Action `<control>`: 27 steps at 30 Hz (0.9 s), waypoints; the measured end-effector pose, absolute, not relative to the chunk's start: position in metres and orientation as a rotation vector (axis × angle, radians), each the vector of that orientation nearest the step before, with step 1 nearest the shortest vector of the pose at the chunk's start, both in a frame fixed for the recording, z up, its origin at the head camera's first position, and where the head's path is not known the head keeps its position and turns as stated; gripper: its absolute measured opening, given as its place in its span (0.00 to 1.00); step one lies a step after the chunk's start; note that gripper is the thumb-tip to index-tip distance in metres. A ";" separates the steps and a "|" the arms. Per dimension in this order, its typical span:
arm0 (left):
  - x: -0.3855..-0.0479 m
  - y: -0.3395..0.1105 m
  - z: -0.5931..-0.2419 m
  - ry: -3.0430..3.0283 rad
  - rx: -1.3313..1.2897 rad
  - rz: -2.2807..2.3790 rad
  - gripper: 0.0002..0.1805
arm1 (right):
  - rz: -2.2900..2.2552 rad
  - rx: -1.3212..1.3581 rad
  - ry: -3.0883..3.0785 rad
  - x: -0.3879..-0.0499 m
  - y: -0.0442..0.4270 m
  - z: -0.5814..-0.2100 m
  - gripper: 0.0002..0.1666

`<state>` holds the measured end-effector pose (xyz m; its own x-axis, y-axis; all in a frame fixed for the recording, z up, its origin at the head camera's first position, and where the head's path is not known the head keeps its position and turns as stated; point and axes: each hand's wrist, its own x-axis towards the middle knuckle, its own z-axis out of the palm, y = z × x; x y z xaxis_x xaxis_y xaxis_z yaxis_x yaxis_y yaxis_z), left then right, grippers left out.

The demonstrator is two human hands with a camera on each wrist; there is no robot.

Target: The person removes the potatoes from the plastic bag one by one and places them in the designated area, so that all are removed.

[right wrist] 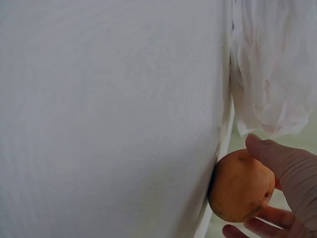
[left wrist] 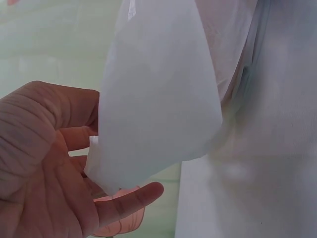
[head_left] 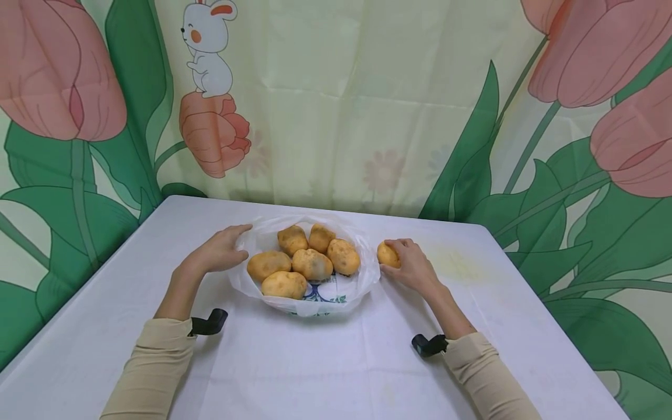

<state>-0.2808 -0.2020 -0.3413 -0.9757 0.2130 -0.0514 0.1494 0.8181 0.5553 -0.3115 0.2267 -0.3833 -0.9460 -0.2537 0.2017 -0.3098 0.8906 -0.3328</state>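
Head view, potatoes [head_left: 312, 265] in plastic bag [head_left: 343, 293], right hand [head_left: 412, 264] right of bag, grip around lone potato [head_left: 387, 255], left hand [head_left: 216, 252] left of bag, grip loose

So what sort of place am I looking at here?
Probably a staged filming corner rather than a working kitchen: a printed tulip-and-rabbit backdrop fills the wall side, a cloth-covered table stands before it, and wrist-worn black devices, perhaps cameras, suggest recording.

Head view: bright, even light, mostly sharp
Tablecloth [head_left: 304, 373]: soft, faint shadows beside the forearms [head_left: 450, 311]
Left wrist view: dimmer, greyish; plastic bag [left wrist: 158, 99] pale, low in detail
Right wrist view: dim, slightly soft; potato [right wrist: 241, 186] shaded
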 end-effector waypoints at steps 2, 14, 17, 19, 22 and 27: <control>-0.281 -0.202 -0.341 2.889 0.306 0.854 0.38 | 0.536 0.430 -2.899 -0.312 0.227 -0.384 0.37; -0.278 -0.200 -0.339 2.862 0.372 0.819 0.35 | 0.551 0.432 -2.765 -0.302 0.220 -0.374 0.36; -0.278 -0.201 -0.340 2.859 0.374 0.813 0.35 | 0.568 0.445 -2.720 -0.299 0.216 -0.368 0.35; -0.277 -0.201 -0.341 2.859 0.383 0.807 0.35 | 0.583 0.451 -2.688 -0.296 0.213 -0.364 0.33; -0.278 -0.201 -0.343 2.857 0.392 0.801 0.35 | 0.608 0.472 -2.641 -0.291 0.207 -0.358 0.32; -0.279 -0.199 -0.344 2.855 0.421 0.793 0.35 | 0.633 0.539 -2.586 -0.285 0.195 -0.348 0.32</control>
